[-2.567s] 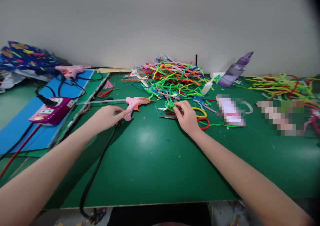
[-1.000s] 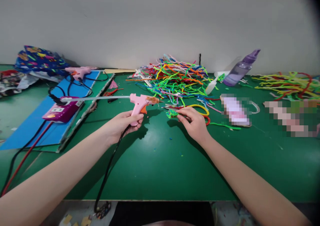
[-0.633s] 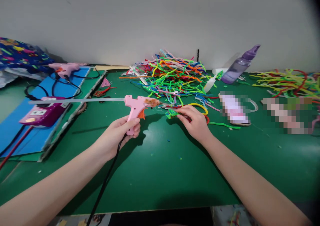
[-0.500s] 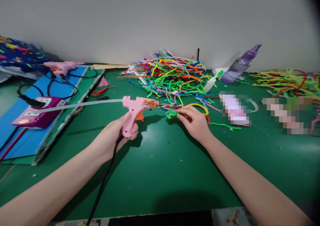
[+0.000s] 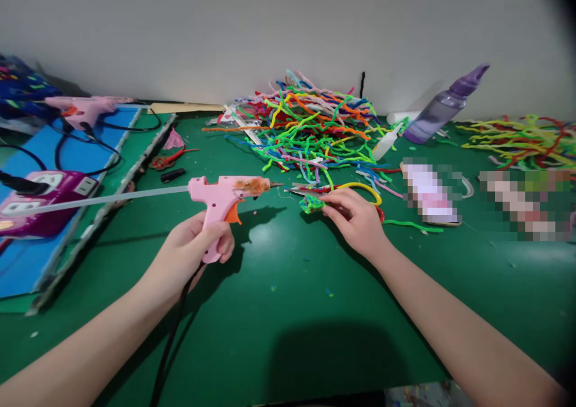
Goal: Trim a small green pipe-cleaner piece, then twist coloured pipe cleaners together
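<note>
My left hand (image 5: 198, 245) is closed around the grip of a pink hot glue gun (image 5: 216, 200), its nozzle pointing right. A long clear glue stick (image 5: 135, 195) sticks out of the gun's back, and a black cord hangs from the handle. Between thumb and fingers, my right hand (image 5: 355, 218) pinches a small green and blue fuzzy piece (image 5: 311, 204), which looks made of pipe cleaners. Just behind that piece lie scissors (image 5: 378, 195) with yellow and red handles, partly hidden by my right hand. A gap separates the nozzle tip from the fuzzy piece.
Behind my hands lies a heap of colourful pipe cleaners (image 5: 310, 131). To the right are a small white bottle (image 5: 384, 145), a purple water bottle (image 5: 438, 116) and a phone (image 5: 427, 191). At left are a purple power strip (image 5: 58, 200) and a second pink glue gun (image 5: 83, 110).
My left hand has drawn the glue gun left, away from the fuzzy piece, and slightly lower. My right hand still pinches the piece. The view has shifted a little.
</note>
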A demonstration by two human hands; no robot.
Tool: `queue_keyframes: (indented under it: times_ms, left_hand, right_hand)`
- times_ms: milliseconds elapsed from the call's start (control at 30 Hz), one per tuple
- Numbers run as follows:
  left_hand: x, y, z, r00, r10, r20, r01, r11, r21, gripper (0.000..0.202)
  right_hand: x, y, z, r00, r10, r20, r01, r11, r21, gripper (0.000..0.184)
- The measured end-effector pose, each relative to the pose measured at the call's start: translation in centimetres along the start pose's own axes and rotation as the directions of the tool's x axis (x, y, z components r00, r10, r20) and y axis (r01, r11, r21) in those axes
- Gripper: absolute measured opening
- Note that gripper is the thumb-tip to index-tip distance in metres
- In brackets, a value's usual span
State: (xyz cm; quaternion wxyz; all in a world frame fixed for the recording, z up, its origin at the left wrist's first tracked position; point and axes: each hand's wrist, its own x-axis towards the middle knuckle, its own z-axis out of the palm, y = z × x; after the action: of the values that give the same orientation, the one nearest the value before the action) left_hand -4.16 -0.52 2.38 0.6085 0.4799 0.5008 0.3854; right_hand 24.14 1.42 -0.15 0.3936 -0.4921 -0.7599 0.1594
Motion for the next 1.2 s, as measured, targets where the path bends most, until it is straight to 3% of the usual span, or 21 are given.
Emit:
queue_keyframes:
  times_ms: [167,333,500,667,867,1200]
  left_hand:
    - [-0.2,0.0,0.4,0.998,-0.068,0.001,0.068,0.998,0.012,0.023]
    - [-0.1,-0.2,0.1,0.994,-0.106,0.031,0.097,0.973,0.209,0.020]
    - [-0.4,-0.3,0.3,0.989,-0.125,0.073,0.116,0.986,0.119,0.010]
    - [-0.8,-0.2,0.8,0.987,-0.138,0.082,0.126,0.982,0.139,0.015]
    - [-0.7,-0.6,0.4,0.980,-0.139,0.146,0.094,0.955,0.281,0.025]
    - [-0.7,-0.8,0.4,0.979,-0.149,0.140,0.085,0.918,0.386,0.031]
  right_hand:
    - [-0.1,0.1,0.1,1.000,0.010,-0.004,-0.010,1.000,0.001,0.017]
    - [-0.1,0.2,0.2,1.000,-0.008,-0.010,0.008,1.000,-0.013,0.017]
    - [-0.1,0.1,0.2,1.000,-0.023,-0.004,0.023,0.999,-0.029,0.016]
    - [-0.1,-0.1,0.3,0.999,-0.040,0.020,0.041,0.999,-0.034,0.016]
    - [-0.2,-0.3,0.4,0.999,-0.050,0.020,0.051,0.998,-0.036,0.015]
    - [-0.3,-0.9,0.8,0.995,-0.093,0.025,0.093,0.995,-0.024,0.015]
